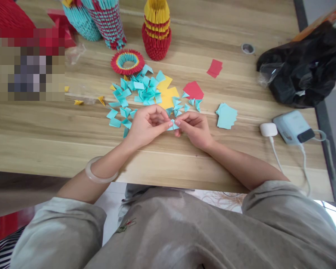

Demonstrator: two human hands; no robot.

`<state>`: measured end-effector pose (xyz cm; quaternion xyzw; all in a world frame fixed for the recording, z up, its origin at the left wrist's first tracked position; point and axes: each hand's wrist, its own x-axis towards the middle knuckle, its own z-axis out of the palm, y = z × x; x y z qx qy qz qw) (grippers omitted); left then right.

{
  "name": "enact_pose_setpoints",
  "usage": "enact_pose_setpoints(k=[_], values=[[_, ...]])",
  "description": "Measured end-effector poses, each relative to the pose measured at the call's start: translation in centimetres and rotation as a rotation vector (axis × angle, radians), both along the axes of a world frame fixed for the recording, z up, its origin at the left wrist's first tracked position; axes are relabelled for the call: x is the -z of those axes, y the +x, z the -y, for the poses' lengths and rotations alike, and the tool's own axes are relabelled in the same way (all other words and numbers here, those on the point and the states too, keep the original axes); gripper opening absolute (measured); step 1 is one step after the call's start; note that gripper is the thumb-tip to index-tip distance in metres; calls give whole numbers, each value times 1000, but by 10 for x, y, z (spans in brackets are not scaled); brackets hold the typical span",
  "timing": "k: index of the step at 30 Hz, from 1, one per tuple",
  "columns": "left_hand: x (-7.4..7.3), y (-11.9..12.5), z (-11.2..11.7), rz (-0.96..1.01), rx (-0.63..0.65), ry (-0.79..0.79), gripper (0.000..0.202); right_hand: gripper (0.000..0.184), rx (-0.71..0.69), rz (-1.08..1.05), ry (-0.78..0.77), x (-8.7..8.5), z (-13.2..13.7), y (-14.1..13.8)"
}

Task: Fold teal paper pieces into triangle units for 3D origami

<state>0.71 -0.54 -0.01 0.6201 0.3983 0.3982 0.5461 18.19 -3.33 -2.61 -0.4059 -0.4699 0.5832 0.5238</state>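
A pixelated patch hides the table's (44,142) far left, and the paper vases beyond the scattered teal pieces (137,91) are cut off above; just nearer than that pile, the left hand (147,125) and right hand (194,129) meet fingertip to fingertip, both pinching one small folded teal paper (173,126), mostly covered, wrists angled inward over the table

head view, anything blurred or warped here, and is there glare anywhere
Head view: even daylight, soft shadows under both hands; a pixelated block hides the top left of the table; table edges bow, wide-lens warp; the black plastic bag shows shiny glare; the teal paper piece pinched between left hand and right hand is sharp enough.
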Motion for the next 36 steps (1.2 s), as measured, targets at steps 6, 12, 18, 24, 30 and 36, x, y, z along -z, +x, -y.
enact_pose_setpoints(k=[6, 12, 18, 24, 30, 36], values=[[0, 0, 0, -8, 11, 7, 28, 29, -18, 17, 0, -1, 1, 1], [4, -3, -3, -107, 72, 71, 21, 26, -18, 23, 5, -2, 1, 0], [8, -4, -3, -156, 85, 174, 20, 26, 23, 36, 65, 2, 3, -3], [5, -6, -4, -162, 25, 212, 19, 17, 123, 120, 278, 7, 4, 0], [5, -3, -3, -34, 34, 44, 27, 8, 214, 231, 421, 9, 1, 2], [6, -3, -5, -9, -27, 27, 28, 25, 188, 118, 241, 6, 1, 0]])
